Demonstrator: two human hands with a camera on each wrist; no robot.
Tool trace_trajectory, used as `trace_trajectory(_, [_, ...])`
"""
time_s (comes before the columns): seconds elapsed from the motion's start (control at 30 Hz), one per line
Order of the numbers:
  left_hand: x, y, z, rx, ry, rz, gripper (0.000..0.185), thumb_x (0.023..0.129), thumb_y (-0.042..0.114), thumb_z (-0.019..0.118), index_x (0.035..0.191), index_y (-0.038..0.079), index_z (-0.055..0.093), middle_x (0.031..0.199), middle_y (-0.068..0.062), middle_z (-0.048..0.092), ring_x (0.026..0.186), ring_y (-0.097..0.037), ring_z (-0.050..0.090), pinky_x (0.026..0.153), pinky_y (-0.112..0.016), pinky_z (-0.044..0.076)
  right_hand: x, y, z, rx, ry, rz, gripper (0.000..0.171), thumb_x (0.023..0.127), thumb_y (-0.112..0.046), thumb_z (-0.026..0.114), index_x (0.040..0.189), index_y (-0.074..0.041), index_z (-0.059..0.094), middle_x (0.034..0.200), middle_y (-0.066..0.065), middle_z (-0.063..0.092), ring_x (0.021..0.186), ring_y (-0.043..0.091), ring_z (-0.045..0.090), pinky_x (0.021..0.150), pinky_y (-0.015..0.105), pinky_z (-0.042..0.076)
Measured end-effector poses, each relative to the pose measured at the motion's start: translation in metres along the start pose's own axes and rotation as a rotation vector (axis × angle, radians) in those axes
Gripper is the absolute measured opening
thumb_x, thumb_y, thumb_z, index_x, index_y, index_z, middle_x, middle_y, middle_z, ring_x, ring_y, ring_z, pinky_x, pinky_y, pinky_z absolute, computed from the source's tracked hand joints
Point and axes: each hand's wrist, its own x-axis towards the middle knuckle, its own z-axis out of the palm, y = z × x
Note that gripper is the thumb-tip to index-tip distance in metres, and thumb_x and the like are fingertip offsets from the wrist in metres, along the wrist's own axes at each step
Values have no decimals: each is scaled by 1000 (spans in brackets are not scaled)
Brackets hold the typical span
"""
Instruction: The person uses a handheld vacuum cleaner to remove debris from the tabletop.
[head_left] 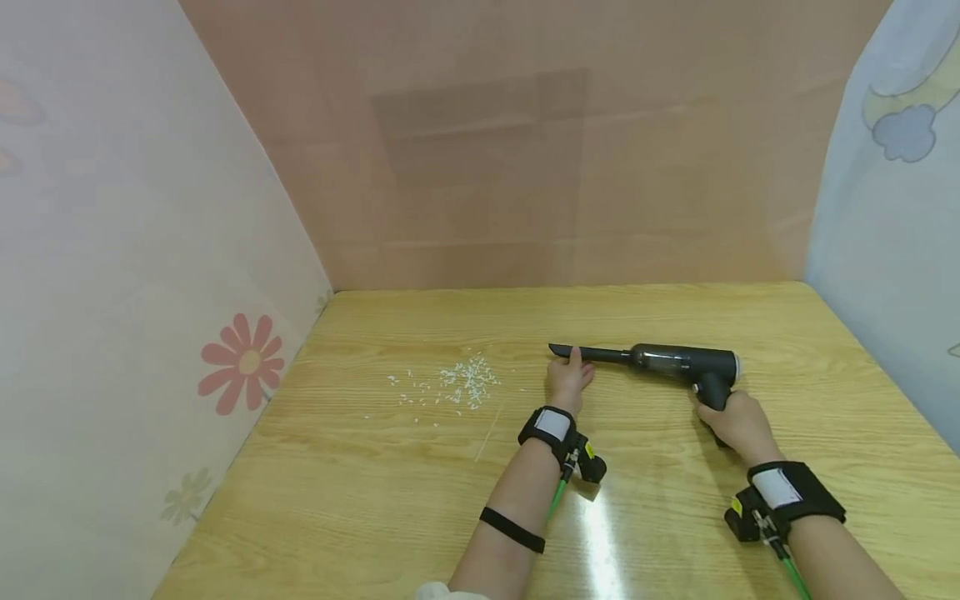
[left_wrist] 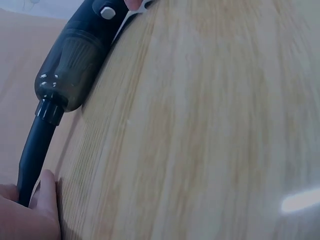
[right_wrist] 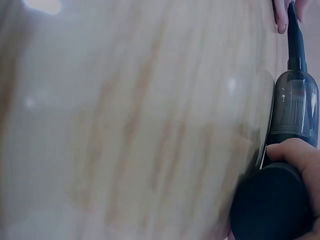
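A black handheld vacuum cleaner with a clear dust cup and a long narrow nozzle points to the left over the table. My right hand grips its handle from below. Near the nozzle's tip, my left hand holds the nozzle between thumb and fingers. In the left wrist view the dust cup and its pleated filter show, with the left hand at the nozzle's end. Left of the nozzle tip lies a scatter of small white bits, like rice grains or paper shreds.
The wood-grain table meets a brown back wall and pale side panels with printed flowers and a cloud. Both wrists wear black straps with cameras and green cables. A bright reflection lies on the table between the forearms.
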Motion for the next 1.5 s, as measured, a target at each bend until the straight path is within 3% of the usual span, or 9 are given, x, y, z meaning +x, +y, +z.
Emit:
trace_trajectory(0.3, [-9,6,5,-91,61,-38,41,99,13,52,129,-15,44,112,-33,60,109,-40,62,95,-41,54,-3,1,-2,-12,-23,-23,43,93,-22,51,94,21,44,73,20,45,58,23,48,48,28,39])
trace_trajectory(0.57, [-10,5,7,-56,84,-21,38,98,17,54,125,-10,53,106,-27,66,103,-35,67,90,-38,56,-7,3,-3,20,-45,-11,44,94,-23,49,97,21,42,72,18,45,59,22,48,50,29,39])
trace_trajectory(0.93, [-18,19,5,-81,103,-6,36,98,19,55,122,-8,55,102,-22,66,100,-29,68,88,-32,57,-7,-1,-22,153,-161,3,70,95,-37,50,121,25,30,86,15,59,75,19,57,62,28,46])
trace_trajectory(1.03, [-20,29,3,-111,81,26,34,97,19,56,118,-7,57,99,-21,65,97,-28,69,87,-31,58,-7,0,-34,342,-268,-13,73,98,-43,47,131,19,28,87,-3,66,80,9,62,68,27,52])
trace_trajectory(1.13, [-27,38,2,-123,49,45,31,96,21,58,114,-5,60,97,-19,66,95,-27,70,85,-30,58,-9,5,-44,711,-428,-55,44,102,-35,41,124,2,48,88,-11,67,81,5,66,72,24,57])
trace_trajectory(1.2, [-34,44,2,-120,26,53,29,95,22,59,110,-3,62,96,-18,67,94,-27,70,84,-29,58,-12,7,-49,1015,-615,-119,35,105,-28,32,114,-8,59,94,-7,68,87,7,67,77,24,58])
trace_trajectory(1.27, [-42,51,2,-116,5,60,28,95,23,60,106,-2,63,94,-18,69,92,-28,71,83,-29,59,-15,7,-52,1310,-870,-176,50,105,-26,18,110,-12,66,103,0,69,94,13,67,84,26,57])
trace_trajectory(1.37, [-54,60,1,-120,-21,64,25,94,22,60,103,-1,64,93,-19,70,90,-27,71,81,-28,59,-24,2,-54,1616,-1233,-238,69,102,-31,-3,129,-5,56,118,10,63,107,21,63,98,30,52])
trace_trajectory(1.5, [-69,68,-4,-122,-54,76,24,94,20,60,102,-2,63,94,-20,70,88,-25,71,81,-28,59,-41,-5,-50,1797,-1438,-289,80,97,-35,-15,136,1,45,125,18,57,116,28,57,108,34,45])
